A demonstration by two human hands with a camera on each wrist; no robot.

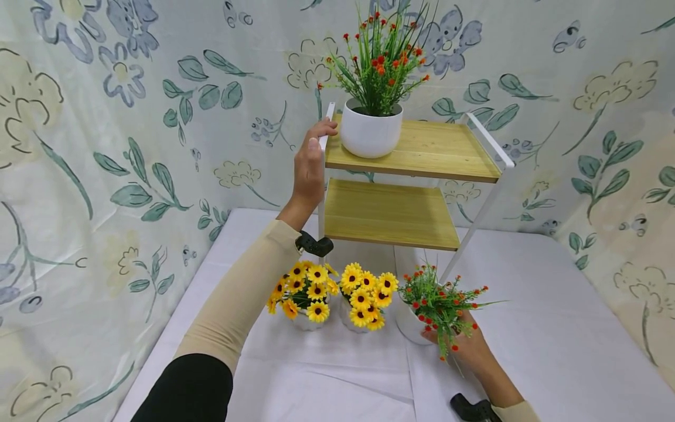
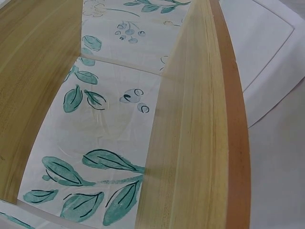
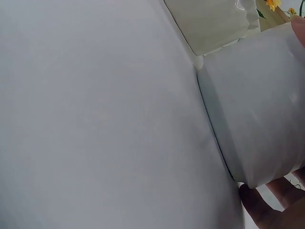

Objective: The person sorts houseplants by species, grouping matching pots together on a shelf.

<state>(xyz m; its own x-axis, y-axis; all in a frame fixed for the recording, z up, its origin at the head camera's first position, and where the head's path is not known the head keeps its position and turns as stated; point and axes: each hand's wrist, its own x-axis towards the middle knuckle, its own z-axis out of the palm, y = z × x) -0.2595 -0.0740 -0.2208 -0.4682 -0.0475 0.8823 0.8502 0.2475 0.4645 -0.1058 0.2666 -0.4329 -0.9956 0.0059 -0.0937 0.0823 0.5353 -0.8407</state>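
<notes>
okay, we're at the grasp: right fingers (image 3: 256, 206) curled round the red-flowered pot (image 1: 410, 322) down at the worktop (image 1: 337, 381), left fingers (image 1: 328, 128) gripping the rack (image 1: 437, 153). next likely calls for a level lift.

Fingers (image 3: 259, 208) grip white pot (image 3: 255, 109); second pot (image 3: 212, 24) just beside.

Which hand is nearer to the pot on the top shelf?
Left. The left hand holds the side of the shelf unit, beside that pot; the right hand is well below, holding another red-flowered pot.
</notes>
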